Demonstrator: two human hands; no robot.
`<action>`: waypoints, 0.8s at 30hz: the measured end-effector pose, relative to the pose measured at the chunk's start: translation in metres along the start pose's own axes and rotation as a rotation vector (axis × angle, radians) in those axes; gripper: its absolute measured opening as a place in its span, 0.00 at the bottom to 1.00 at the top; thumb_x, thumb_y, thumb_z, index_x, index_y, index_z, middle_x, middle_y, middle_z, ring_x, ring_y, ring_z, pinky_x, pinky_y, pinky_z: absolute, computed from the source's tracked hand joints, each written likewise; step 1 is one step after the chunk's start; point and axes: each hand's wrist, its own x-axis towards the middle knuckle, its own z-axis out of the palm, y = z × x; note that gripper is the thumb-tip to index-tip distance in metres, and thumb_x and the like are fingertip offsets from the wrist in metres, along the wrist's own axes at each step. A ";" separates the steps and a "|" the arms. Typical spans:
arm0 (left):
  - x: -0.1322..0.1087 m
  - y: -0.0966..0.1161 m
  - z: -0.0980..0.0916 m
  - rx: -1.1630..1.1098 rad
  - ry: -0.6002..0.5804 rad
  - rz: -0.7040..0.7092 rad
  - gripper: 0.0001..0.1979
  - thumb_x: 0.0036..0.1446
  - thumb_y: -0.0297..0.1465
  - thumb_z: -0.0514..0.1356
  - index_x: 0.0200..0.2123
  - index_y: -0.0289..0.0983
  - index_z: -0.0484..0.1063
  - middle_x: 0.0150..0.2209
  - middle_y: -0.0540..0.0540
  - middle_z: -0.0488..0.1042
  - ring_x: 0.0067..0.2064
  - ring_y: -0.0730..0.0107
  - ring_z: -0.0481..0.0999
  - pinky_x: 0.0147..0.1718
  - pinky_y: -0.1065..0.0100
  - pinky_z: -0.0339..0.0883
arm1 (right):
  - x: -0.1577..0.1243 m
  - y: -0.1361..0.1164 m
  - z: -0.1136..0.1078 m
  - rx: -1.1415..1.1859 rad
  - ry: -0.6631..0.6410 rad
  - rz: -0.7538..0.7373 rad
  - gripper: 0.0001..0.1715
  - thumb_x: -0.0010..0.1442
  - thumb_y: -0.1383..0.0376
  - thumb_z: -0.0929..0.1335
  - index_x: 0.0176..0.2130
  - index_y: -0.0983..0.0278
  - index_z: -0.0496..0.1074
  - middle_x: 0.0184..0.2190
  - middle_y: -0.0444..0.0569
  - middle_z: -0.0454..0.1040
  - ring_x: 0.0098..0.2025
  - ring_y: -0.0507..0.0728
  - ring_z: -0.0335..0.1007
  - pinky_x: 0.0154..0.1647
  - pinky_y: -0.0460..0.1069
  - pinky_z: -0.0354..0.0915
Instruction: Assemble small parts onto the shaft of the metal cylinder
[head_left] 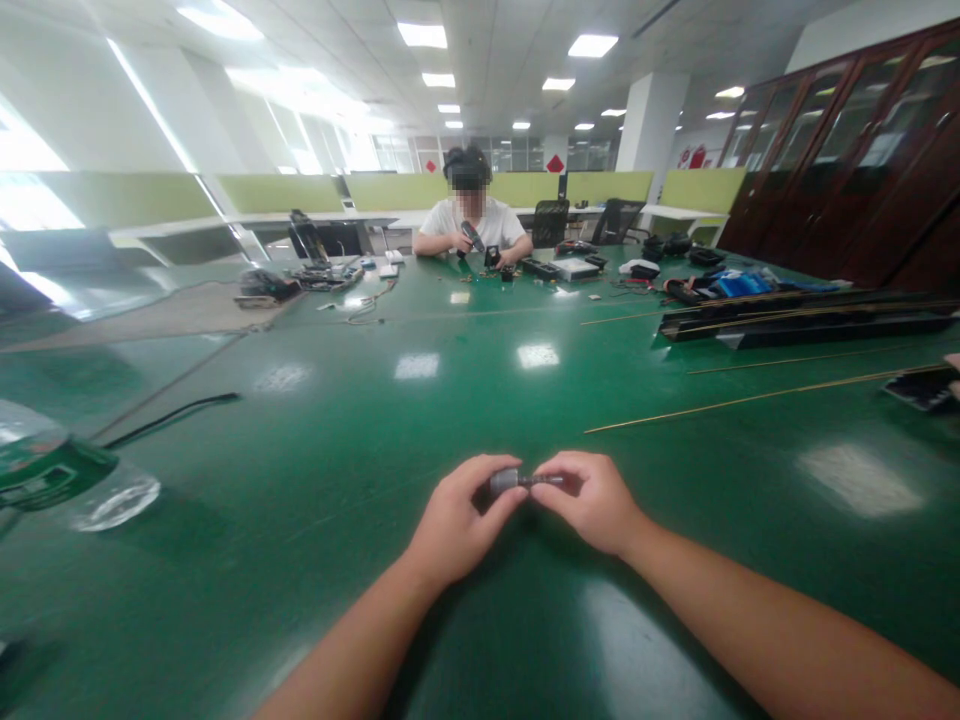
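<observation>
My left hand [457, 520] and my right hand [589, 500] meet just above the green table [337, 470], near its front edge. Between their fingertips sits a small grey metal cylinder [504, 480] with a thin dark shaft [541, 481] sticking out to the right. Left fingers pinch the cylinder body. Right fingers close round the shaft end. Both forearms reach in from the bottom of the view.
A plastic water bottle [60, 475] lies at the left edge, with a black cable [176, 412] beyond it. Thin brass rods [750, 400] and long black rails [810, 325] lie at the right. A person [471, 225] works at the far side among tools and parts.
</observation>
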 end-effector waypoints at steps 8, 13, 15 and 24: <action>0.001 0.000 -0.001 -0.012 0.021 -0.006 0.13 0.62 0.38 0.62 0.48 0.43 0.75 0.47 0.48 0.78 0.48 0.64 0.76 0.49 0.64 0.67 | 0.000 0.002 0.001 0.035 0.008 0.039 0.05 0.55 0.65 0.73 0.32 0.64 0.80 0.29 0.49 0.80 0.32 0.56 0.74 0.34 0.48 0.66; 0.000 0.000 -0.001 -0.012 0.019 -0.014 0.13 0.61 0.38 0.62 0.48 0.42 0.75 0.47 0.47 0.78 0.48 0.63 0.76 0.49 0.63 0.67 | 0.000 0.003 0.002 0.018 0.018 0.059 0.06 0.54 0.64 0.73 0.32 0.64 0.80 0.29 0.49 0.80 0.31 0.57 0.74 0.33 0.49 0.66; 0.001 0.001 -0.001 -0.012 0.023 -0.018 0.13 0.61 0.38 0.62 0.48 0.42 0.75 0.47 0.47 0.78 0.48 0.62 0.76 0.49 0.63 0.68 | 0.000 0.003 0.002 0.007 0.025 0.064 0.06 0.54 0.64 0.73 0.32 0.64 0.80 0.29 0.49 0.80 0.31 0.56 0.73 0.33 0.48 0.66; 0.002 0.000 -0.001 -0.022 0.033 -0.043 0.13 0.60 0.39 0.62 0.47 0.43 0.76 0.47 0.48 0.78 0.48 0.63 0.76 0.50 0.63 0.67 | 0.000 0.002 0.002 -0.009 0.050 0.064 0.05 0.53 0.64 0.74 0.32 0.64 0.81 0.27 0.48 0.79 0.29 0.55 0.71 0.30 0.48 0.64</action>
